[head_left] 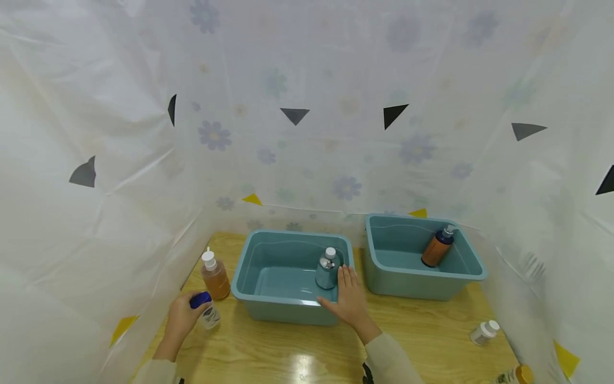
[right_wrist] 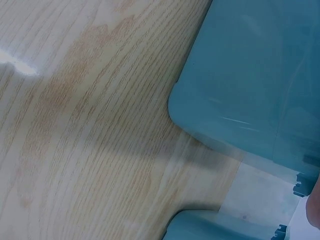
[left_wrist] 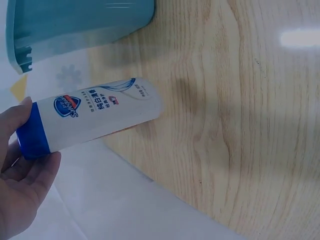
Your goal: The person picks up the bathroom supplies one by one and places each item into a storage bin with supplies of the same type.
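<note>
In the head view my left hand (head_left: 181, 317) grips a white body wash bottle (head_left: 210, 317) by its blue cap, at the left of the table. The left wrist view shows the thumb and fingers round that cap, with the printed label of the bottle (left_wrist: 100, 112) facing the camera. My right hand (head_left: 352, 300) lies with straight fingers over the right front corner of a teal bin (head_left: 288, 312). Inside this bin, near those fingertips, stands a clear bottle (head_left: 328, 274) with a white top. Only a bit of a finger (right_wrist: 314, 205) shows in the right wrist view.
An amber pump bottle (head_left: 216, 278) stands left of the bin. A second teal bin (head_left: 412, 285) at the right holds a brown pump bottle (head_left: 436, 249), leaning. A small white bottle (head_left: 483, 333) and a yellow-capped bottle (head_left: 515, 375) are at the table's right. Plastic sheeting surrounds the table.
</note>
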A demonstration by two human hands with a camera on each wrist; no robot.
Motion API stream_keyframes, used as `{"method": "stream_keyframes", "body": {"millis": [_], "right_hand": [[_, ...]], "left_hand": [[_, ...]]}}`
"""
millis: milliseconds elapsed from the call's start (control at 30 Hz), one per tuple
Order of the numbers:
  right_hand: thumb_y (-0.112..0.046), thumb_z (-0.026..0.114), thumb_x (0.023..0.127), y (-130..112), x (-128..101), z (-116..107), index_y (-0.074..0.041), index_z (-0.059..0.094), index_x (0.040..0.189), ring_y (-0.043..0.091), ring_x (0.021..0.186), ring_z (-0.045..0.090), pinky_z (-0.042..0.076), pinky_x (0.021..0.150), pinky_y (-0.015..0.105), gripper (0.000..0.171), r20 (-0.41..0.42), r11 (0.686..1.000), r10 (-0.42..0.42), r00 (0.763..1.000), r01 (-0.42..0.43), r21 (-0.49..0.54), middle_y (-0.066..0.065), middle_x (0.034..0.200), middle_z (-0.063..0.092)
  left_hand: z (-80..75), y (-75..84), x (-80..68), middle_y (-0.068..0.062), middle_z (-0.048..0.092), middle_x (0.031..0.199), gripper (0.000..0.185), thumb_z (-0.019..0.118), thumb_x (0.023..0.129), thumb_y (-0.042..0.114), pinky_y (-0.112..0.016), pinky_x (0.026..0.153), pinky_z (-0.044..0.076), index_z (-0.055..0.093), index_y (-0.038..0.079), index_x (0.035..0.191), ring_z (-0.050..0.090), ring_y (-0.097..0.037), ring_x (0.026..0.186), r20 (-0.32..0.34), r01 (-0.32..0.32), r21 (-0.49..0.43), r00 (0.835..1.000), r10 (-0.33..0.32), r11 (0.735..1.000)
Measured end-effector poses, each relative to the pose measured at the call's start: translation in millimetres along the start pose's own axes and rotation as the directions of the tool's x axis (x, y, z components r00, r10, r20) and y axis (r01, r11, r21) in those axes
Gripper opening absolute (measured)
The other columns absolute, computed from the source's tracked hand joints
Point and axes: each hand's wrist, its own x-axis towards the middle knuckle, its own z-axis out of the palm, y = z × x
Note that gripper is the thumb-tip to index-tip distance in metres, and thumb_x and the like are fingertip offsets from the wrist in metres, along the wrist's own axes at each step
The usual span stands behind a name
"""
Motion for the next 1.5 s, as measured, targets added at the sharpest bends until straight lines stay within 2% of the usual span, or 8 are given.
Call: {"method": "stream_keyframes", "body": {"millis": [367,633,767,1067,1300,1500], "right_hand": [[-0.074,0.048,0.076,0,1,2,0.012,0.032,0.138,0.044,0.136,0.027,0.027,0.109,0.053,0.107,0.002,1.000,0.007,1.000,-0.007,-0.009,0.030,0.142,0.035],[-0.077,0.043,0.076,2,1,5,0.013,0.035,0.136,0.046,0.134,0.030,0.029,0.107,0.054,0.109,-0.043,1.000,-0.017,0.999,0.017,-0.007,0.031,0.140,0.038],[-0.078,0.042,0.076,3,2,5,0.013,0.035,0.136,0.046,0.133,0.031,0.029,0.107,0.053,0.109,-0.038,1.000,-0.019,0.999,0.019,-0.018,0.031,0.140,0.038],[-0.065,0.058,0.075,-1,1,-1,0.013,0.032,0.138,0.045,0.136,0.026,0.026,0.110,0.053,0.103,0.022,1.000,0.016,1.000,-0.016,-0.001,0.031,0.142,0.035],[-0.061,0.061,0.074,-2,0,-1,0.013,0.033,0.137,0.045,0.136,0.026,0.026,0.110,0.053,0.101,0.036,1.000,0.029,0.999,-0.029,0.004,0.031,0.142,0.035],[-0.062,0.059,0.075,-1,0,-1,0.012,0.032,0.138,0.044,0.136,0.026,0.026,0.110,0.052,0.100,0.038,1.000,0.030,0.999,-0.030,-0.001,0.030,0.142,0.035]], "left_hand": [[-6.3,11.9,4.4,-0.036,0.059,0.106,0.041,0.068,0.081,0.009,-0.052,0.078,0.051,0.056,-0.016,0.110,0.060,-0.046,0.094,0.027,-0.021,-0.002,0.999,0.021,1.000],[-14.0,20.5,7.8,-0.036,0.060,0.104,0.041,0.069,0.081,0.011,-0.050,0.075,0.052,0.057,-0.017,0.109,0.060,-0.046,0.092,0.018,-0.042,0.011,0.999,0.042,0.999],[-17.0,22.0,8.5,-0.036,0.060,0.104,0.041,0.070,0.080,0.010,-0.051,0.075,0.052,0.057,-0.016,0.109,0.060,-0.047,0.093,0.007,-0.040,0.015,0.999,0.040,0.999],[-23.1,31.2,12.2,-0.034,0.061,0.102,0.038,0.071,0.079,0.009,-0.051,0.075,0.053,0.059,-0.015,0.107,0.061,-0.046,0.092,-0.019,-0.072,0.012,0.997,0.072,0.997],[-29.5,40.9,15.5,-0.034,0.062,0.100,0.037,0.071,0.079,0.009,-0.049,0.073,0.053,0.059,-0.015,0.104,0.062,-0.046,0.090,0.010,-0.099,0.026,0.995,0.099,0.995],[-31.5,47.9,17.6,-0.035,0.061,0.103,0.039,0.070,0.079,0.009,-0.050,0.075,0.053,0.059,-0.016,0.108,0.061,-0.047,0.093,0.023,-0.101,0.017,0.995,0.101,0.995]]}}
